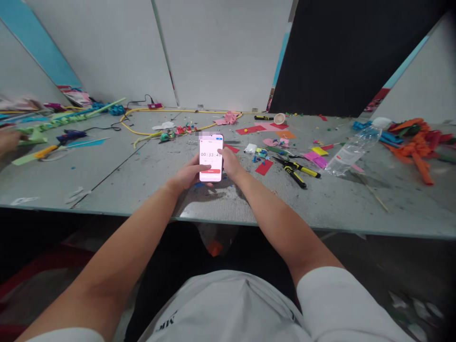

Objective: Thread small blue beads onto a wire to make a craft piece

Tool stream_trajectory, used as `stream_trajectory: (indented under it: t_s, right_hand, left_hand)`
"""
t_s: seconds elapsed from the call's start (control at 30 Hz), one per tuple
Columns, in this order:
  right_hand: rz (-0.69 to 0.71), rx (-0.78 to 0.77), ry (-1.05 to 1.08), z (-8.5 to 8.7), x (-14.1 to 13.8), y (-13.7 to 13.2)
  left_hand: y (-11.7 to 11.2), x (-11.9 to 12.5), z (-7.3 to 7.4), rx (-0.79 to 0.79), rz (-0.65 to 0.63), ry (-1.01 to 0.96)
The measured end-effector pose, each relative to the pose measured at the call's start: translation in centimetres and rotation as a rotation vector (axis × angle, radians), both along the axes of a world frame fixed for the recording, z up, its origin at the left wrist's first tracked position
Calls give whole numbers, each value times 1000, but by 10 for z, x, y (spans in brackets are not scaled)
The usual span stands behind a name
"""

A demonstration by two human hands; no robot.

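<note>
A smartphone [211, 153] with a lit white and pink screen showing a timer stands upright over the grey table [124, 180]. My left hand [188, 176] is closed round its lower left edge, thumb lying on the screen near a red button. My right hand [231, 164] grips the right edge with its fingers curled along the side. Both forearms reach forward from the near table edge.
Yellow-handled pliers [297, 169] lie right of the phone beside coloured paper scraps [264, 167]. A clear plastic bottle [351, 148] and orange strips [416, 145] sit at right. A yellow cable [142, 133], glue gun [69, 137] and another person's hand [9, 141] are at left.
</note>
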State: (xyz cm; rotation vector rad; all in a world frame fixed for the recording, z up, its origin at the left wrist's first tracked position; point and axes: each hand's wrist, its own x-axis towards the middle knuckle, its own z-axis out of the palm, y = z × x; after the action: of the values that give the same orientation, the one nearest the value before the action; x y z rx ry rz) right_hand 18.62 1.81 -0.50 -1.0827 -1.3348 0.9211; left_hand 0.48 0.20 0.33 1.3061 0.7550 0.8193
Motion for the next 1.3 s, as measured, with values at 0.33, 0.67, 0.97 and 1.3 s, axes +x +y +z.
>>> stream_trajectory:
  t_s: [0.33, 0.67, 0.97, 1.3]
  right_hand:
    - [-2, -18, -50, -2, -1, 3]
    - [0, -24, -41, -1, -1, 1]
    - [-3, -3, -83, 1, 0, 2]
    - [-4, -34, -27, 0, -1, 0]
  left_hand:
    - [3, -1, -3, 8, 34, -9]
    - [3, 1, -2, 10, 44, -9]
    - [3, 1, -2, 18, 37, 7]
    - [2, 0, 0, 10, 39, 32]
